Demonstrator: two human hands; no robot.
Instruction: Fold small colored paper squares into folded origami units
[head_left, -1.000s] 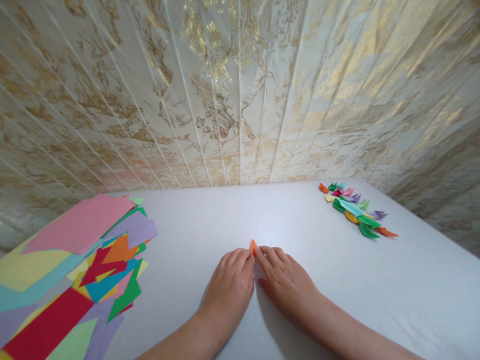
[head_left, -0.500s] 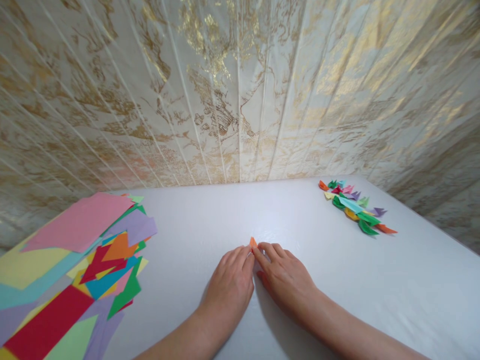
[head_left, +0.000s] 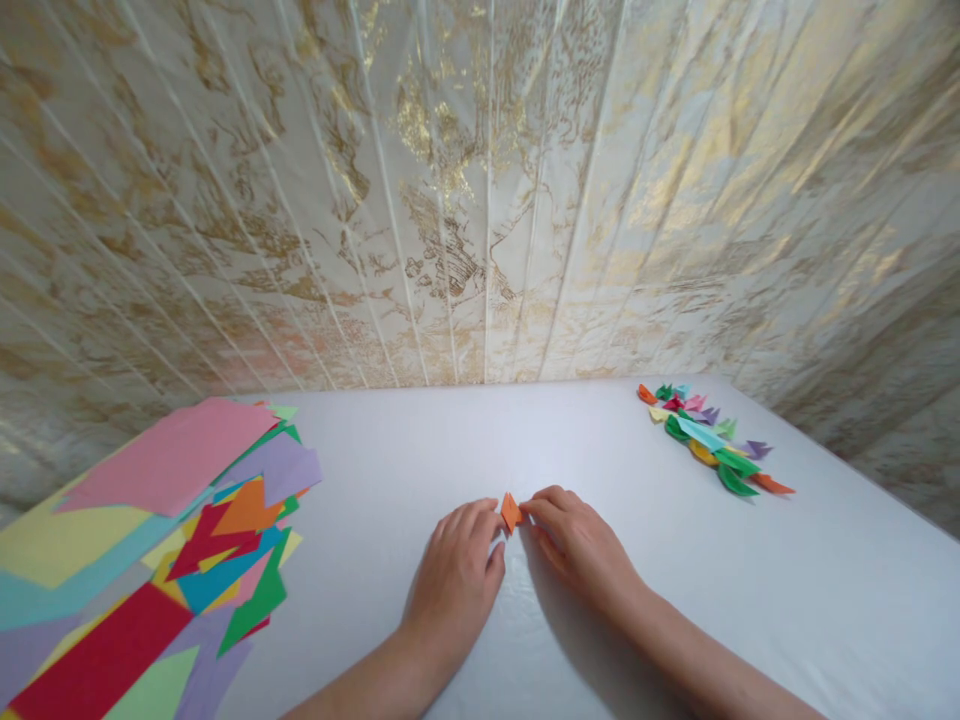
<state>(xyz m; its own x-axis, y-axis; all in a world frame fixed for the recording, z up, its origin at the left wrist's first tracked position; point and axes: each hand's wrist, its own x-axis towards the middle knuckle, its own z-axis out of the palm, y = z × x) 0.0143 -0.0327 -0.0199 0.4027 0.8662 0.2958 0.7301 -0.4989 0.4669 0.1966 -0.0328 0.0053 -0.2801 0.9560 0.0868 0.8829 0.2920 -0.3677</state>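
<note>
A small piece of folded orange paper (head_left: 511,513) is at the middle of the white table, in a narrow diamond-like shape with a point toward the far side. My left hand (head_left: 461,575) has its fingertips on the paper's left edge, the thumb lower and a little apart from the fingers. From the other side, my right hand (head_left: 574,540) pinches the right edge between thumb and index finger. The right thumb is mostly hidden beneath that hand.
Coloured paper sheets and cut pieces lie heaped at the left, with a pink sheet (head_left: 180,455) and a red strip (head_left: 105,655) on top. Small folded paper shapes, including a light blue one (head_left: 701,434), lie in rows at the far right. A gold-patterned curtain (head_left: 450,200) hangs behind the table.
The orange paper shows more of its surface between my hands, now as a diamond rather than a small tip. My hands have moved slightly apart, and the view has tilted up a little.
</note>
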